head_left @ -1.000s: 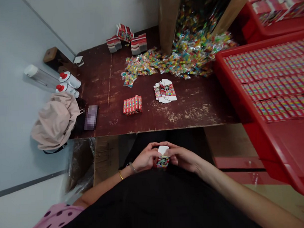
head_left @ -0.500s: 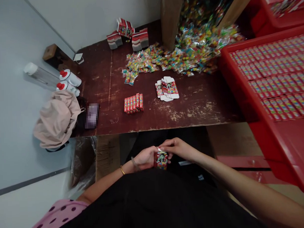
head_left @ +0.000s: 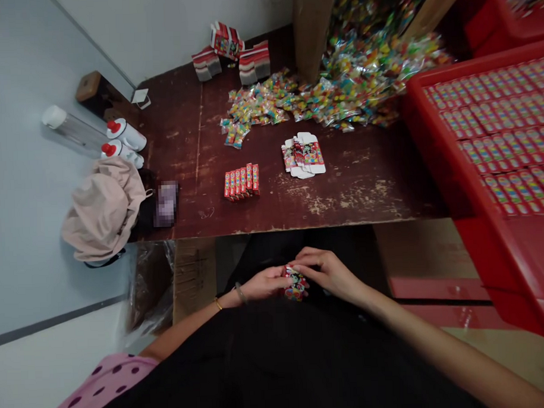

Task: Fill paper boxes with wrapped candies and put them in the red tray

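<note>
A small red patterned box (head_left: 295, 286) is held in front of my lap, below the table's front edge. My left hand (head_left: 268, 283) grips its left side, thumb across the front. Fingers of my right hand (head_left: 328, 273) pinch its top end and right side. On the table (head_left: 192, 213) beyond my hands, a short row of small filled red boxes (head_left: 241, 181) stands side by side. To its right lies a fanned pile of flat unfolded boxes (head_left: 303, 156). Clear candy packets (head_left: 259, 103) are heaped behind them.
A red tray (head_left: 514, 249) with rows of small boxes is at the right. Stacks of flat cartons (head_left: 254, 64) sit at the back. Two white bottles (head_left: 127, 135), a clear cup (head_left: 75, 130) and a beige cloth bag (head_left: 102, 210) are at the left.
My left thumb now lies across the box's front, and my right fingers have shifted slightly at its top. The view has moved slightly.
</note>
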Tool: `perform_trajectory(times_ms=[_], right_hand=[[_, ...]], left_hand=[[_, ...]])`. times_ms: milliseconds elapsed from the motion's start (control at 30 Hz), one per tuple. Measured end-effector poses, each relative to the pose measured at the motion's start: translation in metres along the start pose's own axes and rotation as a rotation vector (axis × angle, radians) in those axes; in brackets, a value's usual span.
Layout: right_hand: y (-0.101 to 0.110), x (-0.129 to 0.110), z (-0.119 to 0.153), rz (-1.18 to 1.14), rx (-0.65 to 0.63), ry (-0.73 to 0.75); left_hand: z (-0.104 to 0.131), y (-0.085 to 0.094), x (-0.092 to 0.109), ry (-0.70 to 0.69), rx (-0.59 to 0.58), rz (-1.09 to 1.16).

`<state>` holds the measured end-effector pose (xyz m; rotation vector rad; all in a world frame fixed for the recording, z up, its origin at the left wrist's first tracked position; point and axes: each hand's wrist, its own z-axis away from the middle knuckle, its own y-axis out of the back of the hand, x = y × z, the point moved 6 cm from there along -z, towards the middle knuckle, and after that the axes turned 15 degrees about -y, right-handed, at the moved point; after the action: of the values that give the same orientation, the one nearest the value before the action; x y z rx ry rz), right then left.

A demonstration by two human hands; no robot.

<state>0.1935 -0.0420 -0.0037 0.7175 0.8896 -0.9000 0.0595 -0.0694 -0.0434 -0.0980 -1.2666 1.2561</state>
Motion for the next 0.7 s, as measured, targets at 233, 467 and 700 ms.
perform_trajectory(times_ms=[233,467,700], right_hand=[[-0.016,0.012,0.002,-0.175,0.129,-0.008],[0.017,0.013,-0.01,-0.343,0.18,-0.105],[0.172,-0.067,-0.089,0.446,0.443,0.102]], left_hand=[[-0.013,0.003,0.024,-0.241,0.305,-0.024],[-0.045,0.016,0.094,-0.55,0.379,-0.303],[-0.076,-0.006,0.081,-0.159,-0.232,-0.473]])
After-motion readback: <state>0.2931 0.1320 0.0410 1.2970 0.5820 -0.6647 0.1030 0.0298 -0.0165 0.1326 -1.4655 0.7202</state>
